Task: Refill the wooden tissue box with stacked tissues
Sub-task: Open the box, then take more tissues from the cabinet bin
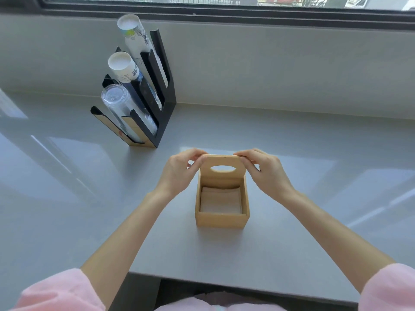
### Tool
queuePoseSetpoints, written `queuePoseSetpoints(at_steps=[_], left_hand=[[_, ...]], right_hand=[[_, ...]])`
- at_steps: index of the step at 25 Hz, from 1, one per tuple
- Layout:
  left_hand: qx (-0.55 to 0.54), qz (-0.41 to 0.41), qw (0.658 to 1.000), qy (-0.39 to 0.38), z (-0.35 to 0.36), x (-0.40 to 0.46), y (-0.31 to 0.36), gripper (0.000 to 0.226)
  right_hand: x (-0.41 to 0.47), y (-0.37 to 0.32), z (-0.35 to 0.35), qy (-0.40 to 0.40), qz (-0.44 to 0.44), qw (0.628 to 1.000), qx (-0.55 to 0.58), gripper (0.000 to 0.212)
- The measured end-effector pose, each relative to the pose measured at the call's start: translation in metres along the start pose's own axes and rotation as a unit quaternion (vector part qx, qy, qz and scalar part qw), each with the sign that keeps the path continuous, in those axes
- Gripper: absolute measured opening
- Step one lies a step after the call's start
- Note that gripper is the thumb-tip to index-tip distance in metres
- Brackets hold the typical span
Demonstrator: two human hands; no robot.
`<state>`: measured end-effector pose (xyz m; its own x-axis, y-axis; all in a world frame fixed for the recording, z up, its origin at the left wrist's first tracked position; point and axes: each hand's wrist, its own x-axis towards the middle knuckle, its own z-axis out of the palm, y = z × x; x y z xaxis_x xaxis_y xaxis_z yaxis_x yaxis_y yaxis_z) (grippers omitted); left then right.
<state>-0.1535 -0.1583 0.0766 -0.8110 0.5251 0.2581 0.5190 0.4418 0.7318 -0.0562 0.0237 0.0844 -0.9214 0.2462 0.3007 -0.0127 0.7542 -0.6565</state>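
Observation:
The wooden tissue box (221, 218) stands open in the middle of the grey counter. Its lid (222, 177), with an oval slot, is tipped up on edge at the box's far side. My left hand (182, 171) pinches the lid's upper left corner, and my right hand (266, 170) pinches the upper right corner. A low stack of white tissues (221, 202) lies flat at the bottom of the box.
A black cup dispenser (157, 97) holding three leaning stacks of paper and clear plastic cups stands at the back left. The counter (314, 164) ends at a grey wall under a window; its near edge is close to my body.

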Motion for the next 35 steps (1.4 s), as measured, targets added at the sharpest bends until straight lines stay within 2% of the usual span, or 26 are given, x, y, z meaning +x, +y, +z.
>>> queuePoseSetpoints(at_steps=[6, 10, 13, 17, 23, 26, 29, 35], left_hand=[[-0.054, -0.078, 0.995, 0.016, 0.003, 0.017, -0.002, 0.022], [-0.059, -0.1, 0.993, 0.009, 0.002, 0.009, -0.009, 0.023], [-0.058, -0.113, 0.992, -0.003, 0.0, 0.0, -0.009, 0.026], [0.03, -0.102, 0.993, -0.055, -0.002, -0.022, -0.013, 0.036], [0.19, -0.084, 0.973, -0.1, 0.011, -0.082, -0.017, 0.05], [0.223, -0.081, 0.968, -0.086, 0.018, -0.117, -0.005, 0.06], [0.259, -0.101, 0.956, -0.095, 0.026, -0.154, 0.012, 0.054], [0.267, -0.159, 0.945, -0.103, 0.036, -0.225, 0.037, 0.055]], right_hand=[[0.019, -0.004, 0.003, 0.0, 0.099, 0.993, 0.067, 0.024], [0.016, -0.005, 0.006, 0.009, 0.117, 0.99, 0.075, 0.028], [0.01, -0.003, 0.007, 0.011, 0.116, 0.992, 0.056, 0.039], [-0.013, 0.002, 0.013, -0.016, 0.133, 0.991, -0.011, 0.059], [-0.071, 0.01, 0.03, -0.091, 0.098, 0.982, -0.131, 0.066], [-0.096, 0.004, 0.028, -0.106, 0.061, 0.98, -0.154, 0.066], [-0.129, -0.003, 0.024, -0.118, 0.038, 0.978, -0.169, 0.065], [-0.192, -0.006, 0.016, -0.173, 0.028, 0.967, -0.184, 0.065]])
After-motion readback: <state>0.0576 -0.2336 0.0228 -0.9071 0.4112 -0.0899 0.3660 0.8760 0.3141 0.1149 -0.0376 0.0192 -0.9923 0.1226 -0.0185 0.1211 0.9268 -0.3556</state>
